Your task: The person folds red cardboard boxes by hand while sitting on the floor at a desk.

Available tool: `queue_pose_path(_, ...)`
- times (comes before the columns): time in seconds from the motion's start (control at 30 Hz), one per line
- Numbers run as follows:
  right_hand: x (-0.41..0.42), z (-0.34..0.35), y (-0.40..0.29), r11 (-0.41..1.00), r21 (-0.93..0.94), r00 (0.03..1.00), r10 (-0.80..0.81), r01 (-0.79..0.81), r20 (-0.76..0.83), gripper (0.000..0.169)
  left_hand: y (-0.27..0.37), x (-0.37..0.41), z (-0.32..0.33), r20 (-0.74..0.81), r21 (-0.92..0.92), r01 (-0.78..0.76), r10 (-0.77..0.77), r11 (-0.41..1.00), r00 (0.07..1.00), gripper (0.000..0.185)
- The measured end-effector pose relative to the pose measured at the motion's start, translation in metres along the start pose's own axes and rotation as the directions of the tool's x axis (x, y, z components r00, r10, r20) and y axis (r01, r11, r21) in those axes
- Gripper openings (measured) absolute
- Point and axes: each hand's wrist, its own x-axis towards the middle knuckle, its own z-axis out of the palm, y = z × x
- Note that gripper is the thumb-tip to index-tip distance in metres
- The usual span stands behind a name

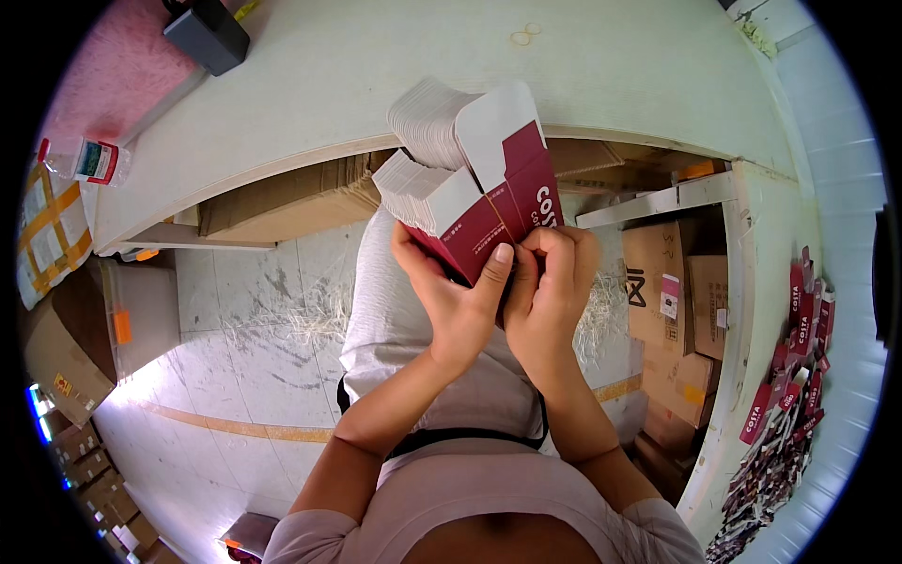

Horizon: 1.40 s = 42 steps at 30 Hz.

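A thick stack of flat printed carton blanks point(525, 183), dark red and white with Costa lettering, is held over my lap at the table's front edge. White flaps fan out at its far end. A thin band, apparently a rubber band point(499, 213), crosses the red face. My left hand point(458, 299) grips the stack's near left side, thumb on the top face. My right hand point(546, 285) is at the near right corner with its fingers bent against the stack. Both thumbs are close together, and the fingers underneath are hidden.
Loose rubber bands point(526, 34) lie on the white table point(338, 77). A dark grey box-shaped device point(206, 35) and a plastic bottle point(99, 161) stand left. Cardboard boxes point(655, 289) fill a shelf at right, beside a heap of red cartons point(789, 366). Straw-like shreds point(317, 317) litter the floor.
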Motion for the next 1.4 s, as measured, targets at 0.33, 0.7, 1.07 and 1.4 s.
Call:
queue_pose_path(0.33, -0.018, -0.013, -0.001, 0.795, 0.522, 0.942, 0.184, -0.31, 0.279, 0.006, -0.001, 0.011, -0.011, -0.048, -0.053, 0.086, -0.089, 0.995, 0.995, 0.07)
queue_pose_path(0.7, -0.032, -0.057, 0.018, 0.859, 0.438, 0.954, 0.167, -0.266, 0.251, 0.019, 0.022, 0.024, -0.023, 0.155, -0.444, 0.342, -0.305, 0.828, 0.94, 0.046)
queue_pose_path(1.07, -0.018, -0.06, 0.014, 0.91, 0.389, 0.937, -0.251, 0.143, 0.242, 0.015, 0.004, 0.018, -0.053, 0.206, -0.565, 0.398, -0.343, 0.723, 0.916, 0.049)
queue_pose_path(1.4, -0.034, -0.047, 0.003, 0.785, 0.16, 0.794, -0.608, 0.598, 0.011, 0.022, -0.027, 0.013, -0.1, 0.106, -0.59, 0.199, -0.169, 0.783, 0.98, 0.05)
